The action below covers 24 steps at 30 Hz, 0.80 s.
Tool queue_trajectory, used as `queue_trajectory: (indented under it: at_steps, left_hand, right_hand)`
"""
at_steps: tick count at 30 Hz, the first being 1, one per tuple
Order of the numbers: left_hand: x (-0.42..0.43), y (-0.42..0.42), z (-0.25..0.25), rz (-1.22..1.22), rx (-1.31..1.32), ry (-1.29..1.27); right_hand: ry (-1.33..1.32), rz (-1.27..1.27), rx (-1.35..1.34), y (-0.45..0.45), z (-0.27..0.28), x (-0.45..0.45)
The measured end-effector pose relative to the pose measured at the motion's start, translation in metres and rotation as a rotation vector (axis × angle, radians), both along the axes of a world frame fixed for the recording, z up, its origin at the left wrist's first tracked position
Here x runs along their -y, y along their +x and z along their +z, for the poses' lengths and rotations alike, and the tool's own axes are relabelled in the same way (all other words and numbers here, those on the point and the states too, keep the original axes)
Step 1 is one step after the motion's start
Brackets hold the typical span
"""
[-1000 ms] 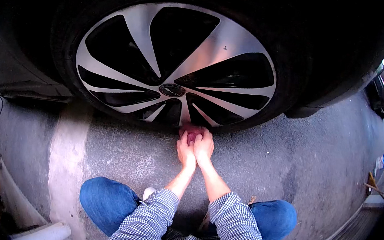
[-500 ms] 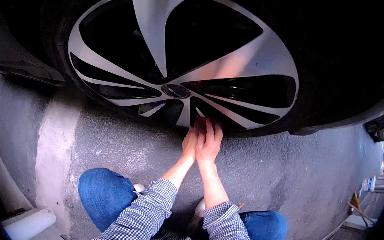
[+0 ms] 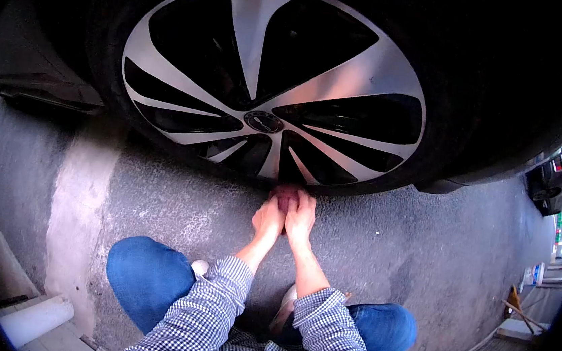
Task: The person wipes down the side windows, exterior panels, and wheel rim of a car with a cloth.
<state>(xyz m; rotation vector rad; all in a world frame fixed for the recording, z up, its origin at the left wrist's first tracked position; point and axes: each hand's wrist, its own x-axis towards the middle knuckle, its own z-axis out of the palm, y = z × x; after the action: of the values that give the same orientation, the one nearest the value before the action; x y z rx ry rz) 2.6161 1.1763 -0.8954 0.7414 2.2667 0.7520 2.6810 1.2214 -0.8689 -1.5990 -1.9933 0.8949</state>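
A crumpled reddish-purple cloth (image 3: 285, 193) is bunched between my two hands, just below the lower edge of the car wheel (image 3: 343, 87). My left hand (image 3: 268, 219) closes on it from the left side. On the other side my right hand (image 3: 301, 217) has its fingers curled over it. The hands are side by side, almost touching. Behind the cloth, the dark tyre (image 3: 181, 160) wraps round a silver-and-black spoked rim with a round centre cap (image 3: 263, 122).
Grey asphalt (image 3: 176, 213) lies under the wheel, with a pale painted stripe (image 3: 77, 217) on the left. A white roll (image 3: 37, 320) is at the lower left. Wooden sticks (image 3: 518, 310) and a small white container (image 3: 534, 274) stand at the right. Another vehicle (image 3: 554, 180) shows beyond.
Both hands have drawn back from the lower spokes toward me, bringing the cloth out below the tyre, where more of it shows. The view has shifted slightly.
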Motion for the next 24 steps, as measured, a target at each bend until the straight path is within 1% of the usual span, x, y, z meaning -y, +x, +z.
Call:
queue_trajectory:
  at_steps: [1,2,3,5,7,8,9,11,12,15,16,19,22,24]
  left_hand:
    - [0.013,0.007,-0.011,0.04,-0.005,0.023]
    - [0.021,0.011,-0.01,0.068,0.013,-0.041]
    - [0.022,0.01,-0.003,0.138,-0.003,0.049]
    - [0.025,0.005,0.012,0.276,-0.033,0.217]
    - [0.01,-0.013,0.03,0.358,-0.141,0.505]
    - [0.0,-0.025,0.032,0.385,-0.179,0.616]
    - [-0.012,-0.037,0.038,0.369,-0.234,0.634]
    - [-0.031,-0.055,0.052,0.34,-0.34,0.668]
    - [-0.035,-0.059,0.044,0.321,-0.331,0.706]
    - [-0.033,-0.078,0.029,0.149,0.174,0.733]
    - [-0.04,-0.071,0.015,0.324,-0.004,0.866]
    - [-0.033,-0.059,-0.017,0.401,-0.08,0.732]
    - [-0.022,-0.052,-0.051,0.431,-0.179,0.667]
    - [-0.017,-0.047,-0.061,0.472,0.051,0.625]
  right_hand:
    - [-0.094,-0.004,0.035,0.003,-0.007,0.005]
    - [-0.11,-0.003,0.027,0.003,-0.012,0.011]
    - [-0.109,0.003,0.003,0.0,-0.01,0.016]
    - [0.061,0.036,-0.223,-0.013,-0.004,0.018]
    - [0.171,0.068,-0.392,-0.034,0.019,0.015]
    - [0.228,0.093,-0.412,-0.045,0.03,0.01]
    - [0.289,0.118,-0.43,-0.054,0.037,0.004]
    - [0.297,0.167,-0.391,-0.068,0.043,-0.013]
    - [0.299,0.191,-0.37,-0.071,0.043,-0.017]
    - [0.32,0.278,-0.18,-0.068,0.029,-0.011]
    - [0.301,0.285,-0.212,-0.067,0.023,-0.01]
    - [0.244,0.254,-0.255,-0.066,0.007,-0.006]
    - [0.21,0.192,-0.338,-0.063,-0.008,-0.004]
    - [0.04,0.169,-0.253,-0.056,-0.012,-0.002]
